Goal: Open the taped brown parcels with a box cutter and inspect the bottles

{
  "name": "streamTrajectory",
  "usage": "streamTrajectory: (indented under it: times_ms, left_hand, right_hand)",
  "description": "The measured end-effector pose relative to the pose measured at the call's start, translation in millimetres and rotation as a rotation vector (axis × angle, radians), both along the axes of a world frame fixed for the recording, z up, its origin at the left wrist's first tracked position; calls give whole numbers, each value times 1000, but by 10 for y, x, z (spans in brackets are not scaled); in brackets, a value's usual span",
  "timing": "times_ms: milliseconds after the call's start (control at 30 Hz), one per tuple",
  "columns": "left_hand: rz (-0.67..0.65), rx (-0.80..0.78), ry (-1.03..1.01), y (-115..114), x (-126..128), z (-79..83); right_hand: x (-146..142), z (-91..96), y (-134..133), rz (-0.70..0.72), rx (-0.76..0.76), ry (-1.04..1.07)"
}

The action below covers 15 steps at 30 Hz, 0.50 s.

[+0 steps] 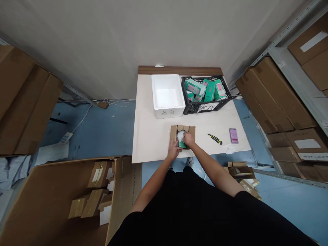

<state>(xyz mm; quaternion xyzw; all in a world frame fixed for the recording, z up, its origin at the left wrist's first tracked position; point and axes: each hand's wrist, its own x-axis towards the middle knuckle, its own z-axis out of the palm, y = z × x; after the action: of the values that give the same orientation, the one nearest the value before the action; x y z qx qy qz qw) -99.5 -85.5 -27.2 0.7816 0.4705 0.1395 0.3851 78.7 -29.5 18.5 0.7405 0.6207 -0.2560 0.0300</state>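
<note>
A small opened cardboard box [174, 131] lies on the white table [151, 136] near its front edge. Inside it show a green product box [182, 145] and white padding [180, 135]. My left hand [173, 150] grips the cardboard box's near left corner. My right hand [189, 139] reaches into the box, fingers curled on the green product box beside the white padding.
Behind stand a white foam box [167, 95] and a black crate [205, 94] of green boxes. A utility knife [214, 138] and a purple item [233, 135] lie to the right. A large carton [64, 198] of small parcels sits on the floor at left; shelves of cartons [276, 99] stand at right.
</note>
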Motion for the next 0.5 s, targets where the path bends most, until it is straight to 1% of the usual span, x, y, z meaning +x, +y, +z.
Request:
streamTrajectory:
  times_ms: [133, 167, 233, 300, 333, 400, 500]
  left_hand:
    - [-4, 4, 2, -15, -34, 12]
    - [-2, 6, 2, -19, -43, 14]
    - [6, 16, -3, -29, -51, 19]
    - [17, 26, -10, -42, -45, 23]
    - [23, 31, -13, -49, -39, 23]
    - [35, 38, -16, -65, -24, 15]
    - [73, 51, -15, -106, 4, -11]
  right_hand:
    - [-53, 61, 196, 54, 152, -7]
    - [-57, 71, 239, 64, 141, -14]
    - [-63, 79, 292, 90, 38, -19]
    - [-77, 65, 288, 139, -82, -2]
    - [-88, 51, 264, 165, -113, 11]
    - [-110, 11, 189, 204, -116, 27]
    - [-116, -59, 105, 214, -8, 25]
